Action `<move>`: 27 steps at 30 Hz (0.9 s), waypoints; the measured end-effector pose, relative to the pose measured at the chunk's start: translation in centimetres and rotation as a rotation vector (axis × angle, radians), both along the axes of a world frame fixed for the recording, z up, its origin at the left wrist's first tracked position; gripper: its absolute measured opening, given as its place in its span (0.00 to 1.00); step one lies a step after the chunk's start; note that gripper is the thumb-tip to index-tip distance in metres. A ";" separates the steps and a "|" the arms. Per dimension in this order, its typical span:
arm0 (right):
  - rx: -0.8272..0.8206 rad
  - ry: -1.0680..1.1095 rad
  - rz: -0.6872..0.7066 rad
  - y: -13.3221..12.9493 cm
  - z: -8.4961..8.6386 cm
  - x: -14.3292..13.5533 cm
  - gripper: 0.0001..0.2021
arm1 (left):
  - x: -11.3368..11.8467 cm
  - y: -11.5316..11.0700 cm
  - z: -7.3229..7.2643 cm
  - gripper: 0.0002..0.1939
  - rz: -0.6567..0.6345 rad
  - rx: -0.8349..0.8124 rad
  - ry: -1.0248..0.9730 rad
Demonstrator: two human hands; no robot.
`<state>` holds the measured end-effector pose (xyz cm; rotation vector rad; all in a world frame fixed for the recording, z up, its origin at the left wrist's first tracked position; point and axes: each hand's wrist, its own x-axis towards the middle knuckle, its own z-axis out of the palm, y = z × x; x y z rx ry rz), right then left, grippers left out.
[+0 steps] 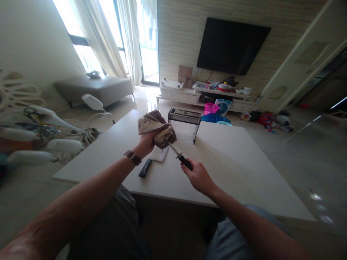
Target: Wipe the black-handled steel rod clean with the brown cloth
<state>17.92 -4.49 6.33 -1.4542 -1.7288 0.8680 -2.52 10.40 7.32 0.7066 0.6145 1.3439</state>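
My left hand point(148, 142) is closed on a brown and beige cloth point(154, 124), which is bunched around the far end of a sharpening steel point(173, 147). The steel's black handle point(186, 163) sits in my right hand point(199, 175), its fingers wrapped round it below the small guard. The rod's tip is hidden inside the cloth. Under the cloth, a cleaver point(159, 155) lies flat on the white table point(230, 162), black handle towards me. Behind my hands stands a knife block point(185, 122) with a dark slotted top and pale front.
Across the room are a low white TV cabinet point(179, 95) and a wall-mounted television point(233, 45). A pink basket point(211, 108) and blue items point(214, 118) are beyond the table's far edge. White lamp-like fixtures and coiled cords point(90, 135) crowd the left side.
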 end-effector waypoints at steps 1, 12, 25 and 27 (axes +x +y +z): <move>-0.013 0.023 0.000 0.0 -0.1 0.0 0.11 | 0.2 -0.2 -0.1 0.18 0.004 -0.003 0.020; 0.014 0.120 -0.038 0.4 0.1 0.1 0.11 | 4.0 -5.2 -0.5 0.20 -0.232 -0.044 0.127; 0.038 0.118 -0.018 0.9 -0.3 0.3 0.11 | 4.4 -4.6 -0.1 0.28 -0.153 0.009 0.161; 0.018 0.098 -0.024 0.8 -0.4 0.4 0.10 | 3.9 -3.9 0.0 0.25 -0.158 0.026 0.156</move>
